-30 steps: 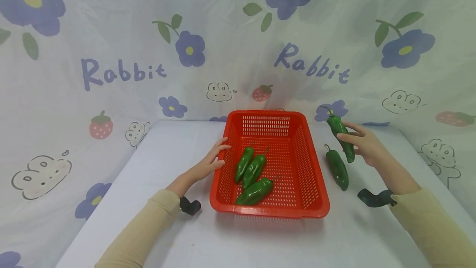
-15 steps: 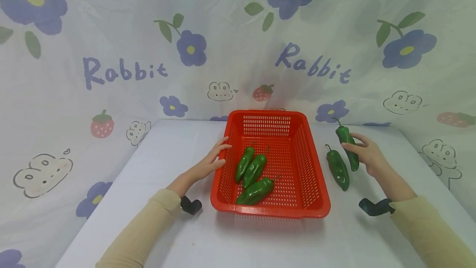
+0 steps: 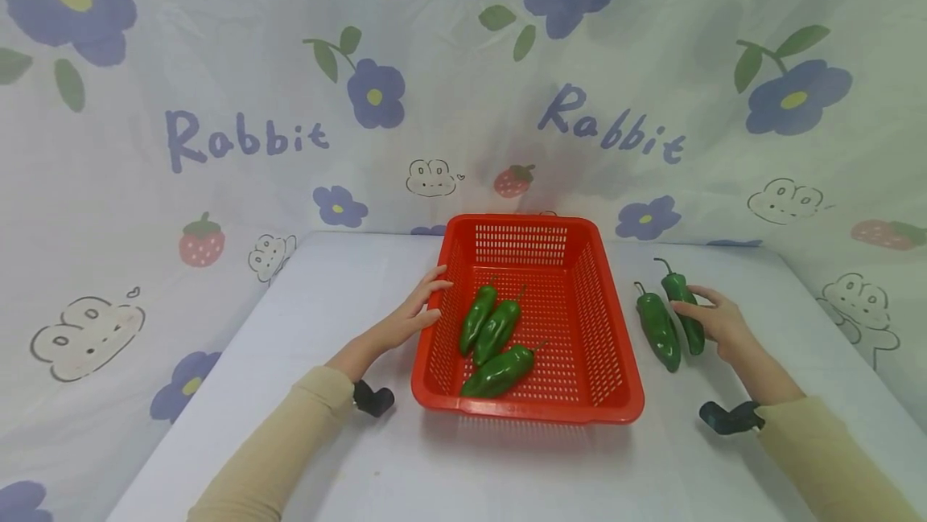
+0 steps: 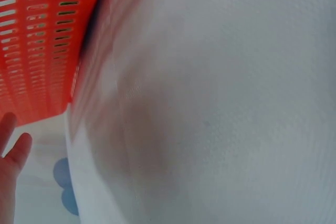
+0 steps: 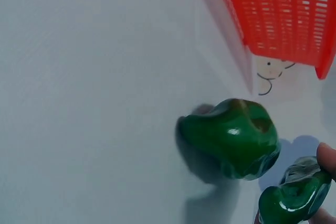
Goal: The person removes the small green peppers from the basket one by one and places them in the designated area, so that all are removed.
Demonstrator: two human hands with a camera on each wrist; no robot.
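Observation:
My right hand [image 3: 718, 319] pinches a long green pepper [image 3: 677, 289] between thumb and fingers, low at the right side of the table. Just left of it, a second green pepper [image 3: 657, 333] lies on the table, its stem pointing away. In the right wrist view the held pepper [image 5: 291, 198] shows at the lower right corner, beside the lying pepper [image 5: 231, 137]. My left hand [image 3: 409, 315] has its fingers extended at the left rim of a red plastic basket [image 3: 529, 411]. Inside that basket are three green peppers [image 3: 498, 333], toward its left and front.
A white-covered table [image 3: 348, 466] bears everything. Behind it hangs a pale curtain [image 3: 463, 120] printed with flowers, rabbits and strawberries. A black wrist mount [image 3: 372, 400] sits at the left cuff, another dark mount [image 3: 727, 417] at the right.
My right hand has lowered the pepper and shifted it slightly to the right, bringing it down beside the pepper on the table. The left hand and basket have stayed put.

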